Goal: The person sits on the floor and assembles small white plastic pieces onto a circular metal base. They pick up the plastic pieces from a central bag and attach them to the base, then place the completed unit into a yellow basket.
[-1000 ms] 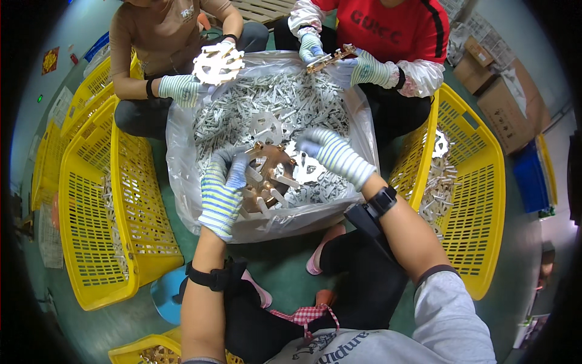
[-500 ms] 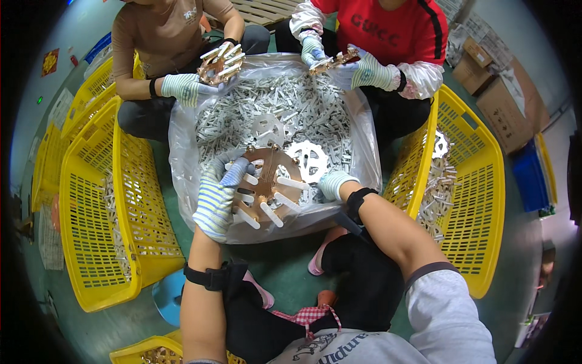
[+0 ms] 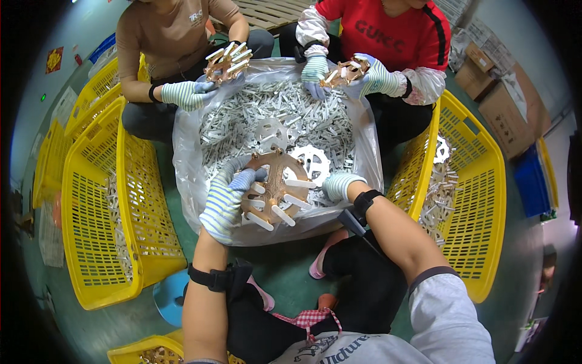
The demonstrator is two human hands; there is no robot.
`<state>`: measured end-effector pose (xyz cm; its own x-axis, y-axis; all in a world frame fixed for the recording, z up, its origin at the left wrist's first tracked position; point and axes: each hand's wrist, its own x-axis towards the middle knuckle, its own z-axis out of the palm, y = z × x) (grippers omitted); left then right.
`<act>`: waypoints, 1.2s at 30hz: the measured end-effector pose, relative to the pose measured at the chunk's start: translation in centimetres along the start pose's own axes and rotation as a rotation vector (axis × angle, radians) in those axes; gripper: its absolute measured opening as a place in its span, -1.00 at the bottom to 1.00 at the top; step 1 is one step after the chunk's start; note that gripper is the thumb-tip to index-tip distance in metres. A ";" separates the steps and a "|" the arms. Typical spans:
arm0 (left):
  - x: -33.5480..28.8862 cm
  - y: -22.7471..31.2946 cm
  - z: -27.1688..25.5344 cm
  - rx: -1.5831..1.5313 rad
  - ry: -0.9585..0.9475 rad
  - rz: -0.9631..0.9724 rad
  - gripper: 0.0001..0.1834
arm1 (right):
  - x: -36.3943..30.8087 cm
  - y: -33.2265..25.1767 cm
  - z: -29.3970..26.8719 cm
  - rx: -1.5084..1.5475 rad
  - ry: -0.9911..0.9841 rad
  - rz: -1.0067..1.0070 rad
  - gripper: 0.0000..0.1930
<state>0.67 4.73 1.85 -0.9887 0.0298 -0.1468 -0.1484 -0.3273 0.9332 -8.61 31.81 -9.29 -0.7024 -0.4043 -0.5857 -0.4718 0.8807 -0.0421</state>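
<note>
My left hand (image 3: 223,203), in a striped glove, is closed around the left rim of a copper-coloured round jig (image 3: 276,193). The jig has small knobs on its rim, and several white flat strips (image 3: 282,215) stick out from its right and lower sides. My right hand (image 3: 343,187), gloved too, is lowered at the near right part of a heap of white strips (image 3: 242,124); its fingertips are hidden. Just left of it a white toothed disc (image 3: 311,164) lies on the heap. A duller disc (image 3: 273,131) lies farther back.
A plastic-lined bin (image 3: 193,203) contains the heap. Yellow slatted baskets stand left (image 3: 151,206) and right (image 3: 473,212). Across the bin sit two people, one in a brown shirt (image 3: 163,36) and one in red (image 3: 394,36), each with a copper-coloured jig. Cardboard boxes (image 3: 506,118) stand far right.
The view has shifted slightly. My left hand still holds the jig, now tilted a little differently. My right hand stays low by the heap. The person in red has turned their jig.
</note>
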 end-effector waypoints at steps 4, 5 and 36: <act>0.1 0.1 -0.2 0.049 0.009 -0.042 -0.41 | -0.8 0.1 -1.7 0.164 0.012 -0.031 -0.73; 0.1 0.1 -0.2 0.076 0.005 -0.046 -0.42 | -1.3 0.1 -2.9 0.214 0.224 -0.061 -0.72; 0.9 -1.2 -1.2 0.143 0.015 0.070 -0.52 | 0.7 2.9 1.5 0.028 -0.029 0.217 -0.60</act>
<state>-0.03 4.02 0.18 -0.9965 -0.0025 -0.0834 -0.0814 -0.1904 0.9783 -9.70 34.48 -11.10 -0.7698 -0.1976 -0.6069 -0.2959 0.9530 0.0649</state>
